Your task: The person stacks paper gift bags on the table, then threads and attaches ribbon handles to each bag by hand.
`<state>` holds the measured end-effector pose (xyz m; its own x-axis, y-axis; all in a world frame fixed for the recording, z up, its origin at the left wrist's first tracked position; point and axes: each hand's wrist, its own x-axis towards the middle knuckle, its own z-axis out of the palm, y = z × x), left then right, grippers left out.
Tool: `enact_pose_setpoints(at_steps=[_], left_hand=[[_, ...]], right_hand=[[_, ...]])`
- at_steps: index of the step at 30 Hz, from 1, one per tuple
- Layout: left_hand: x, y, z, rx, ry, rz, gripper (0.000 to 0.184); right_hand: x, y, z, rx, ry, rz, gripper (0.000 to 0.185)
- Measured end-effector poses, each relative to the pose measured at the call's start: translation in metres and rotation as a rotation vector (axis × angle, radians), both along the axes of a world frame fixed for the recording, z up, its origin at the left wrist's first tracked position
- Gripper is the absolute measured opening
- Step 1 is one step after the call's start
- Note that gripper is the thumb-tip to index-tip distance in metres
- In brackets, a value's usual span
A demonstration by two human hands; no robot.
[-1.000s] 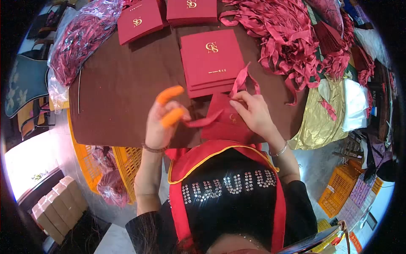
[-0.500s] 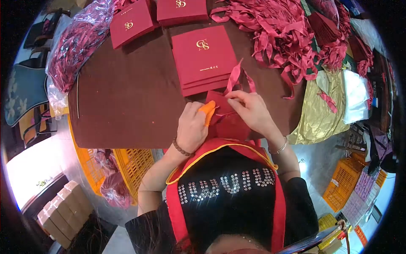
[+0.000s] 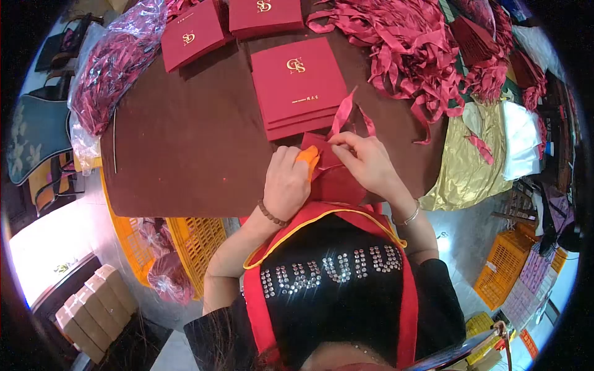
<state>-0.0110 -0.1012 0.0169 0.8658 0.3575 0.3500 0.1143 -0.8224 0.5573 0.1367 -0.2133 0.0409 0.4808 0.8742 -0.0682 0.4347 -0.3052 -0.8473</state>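
Note:
Near the table's front edge, a red paper piece [image 3: 343, 185] lies partly under both hands. My left hand [image 3: 288, 179], with orange covers on its fingertips, is closed at the piece's left upper edge; what its fingers pinch is hidden. My right hand [image 3: 366, 162] pinches the top of the piece where a red ribbon [image 3: 342, 114] comes out, its loop standing up above the fingers. Just beyond the hands is a stack of red cards [image 3: 300, 83] with gold lettering.
More red stacks [image 3: 193, 37] stand at the table's back. A large heap of red ribbons [image 3: 414, 49] covers the back right, and a plastic bag of ribbons [image 3: 114, 80] lies at the left. Gold cloth [image 3: 461, 173] hangs at the right edge. Orange crates [image 3: 195, 238] stand below.
My left hand has moved right from beside the piece to its upper edge, and its spread fingers have closed there. My right hand keeps its pinch. The view has shifted slightly.

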Motion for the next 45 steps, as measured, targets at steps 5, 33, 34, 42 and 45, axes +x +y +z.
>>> enact_pose_setpoints(at_steps=[5,33,34,42,45], left_hand=[[0.003,0.000,0.005,0.121,0.028,-0.009,0.010],[0.009,0.011,0.034,0.181,0.062,0.043,0.028],[0.009,0.015,0.037,0.195,0.072,0.011,0.029],[0.011,0.032,0.041,0.019,0.193,-0.160,0.020],[0.012,0.050,0.033,-0.267,0.207,-0.282,0.018]], right_hand=[[0.000,0.000,0.001,0.000,0.018,-0.002,0.016],[-0.010,-0.010,0.004,0.041,-0.157,0.053,0.017],[-0.010,-0.010,0.005,0.034,-0.155,0.073,0.016],[-0.013,-0.012,0.008,0.044,-0.164,0.141,0.015],[-0.016,-0.015,0.008,0.065,-0.191,0.165,0.015]])
